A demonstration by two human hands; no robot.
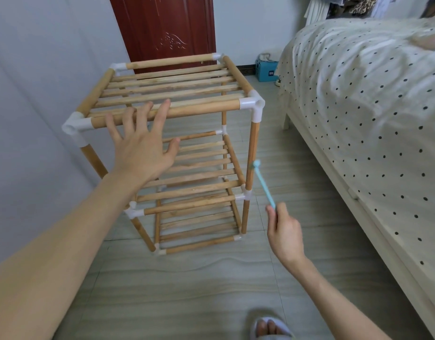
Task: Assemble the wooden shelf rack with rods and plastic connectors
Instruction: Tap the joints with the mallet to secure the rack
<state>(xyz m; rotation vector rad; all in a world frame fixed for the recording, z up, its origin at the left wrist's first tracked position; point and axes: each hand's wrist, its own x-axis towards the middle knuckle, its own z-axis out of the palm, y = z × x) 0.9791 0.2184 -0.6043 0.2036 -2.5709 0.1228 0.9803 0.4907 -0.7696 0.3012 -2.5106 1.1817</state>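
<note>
Seemingly final tapping stage: shelf rack (pixel 167 143) stood on floor (pixel 187 290) beside bed (pixel 358 119); left hand (pixel 142 148) spread flat over top rail, right hand (pixel 284 231) pinched small blue mallet (pixel 263 184). Next likely: seat corner connector (pixel 252 104).

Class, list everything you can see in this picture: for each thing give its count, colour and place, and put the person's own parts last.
shelf rack: one, three tiers, light wood rods with white plastic connectors, upright on the floor at centre
small hammer: one, pale blue, blurred, head near the rack's right front post
door: one, dark red, behind the rack
bed: one, white cover with black dots, on the right
box: one, blue, on the floor by the far wall
floor: grey-beige planks
slipper: one, pale, bottom edge
left hand: fingers spread, at the rack's top front rod
right hand: pinches the hammer's handle
</note>
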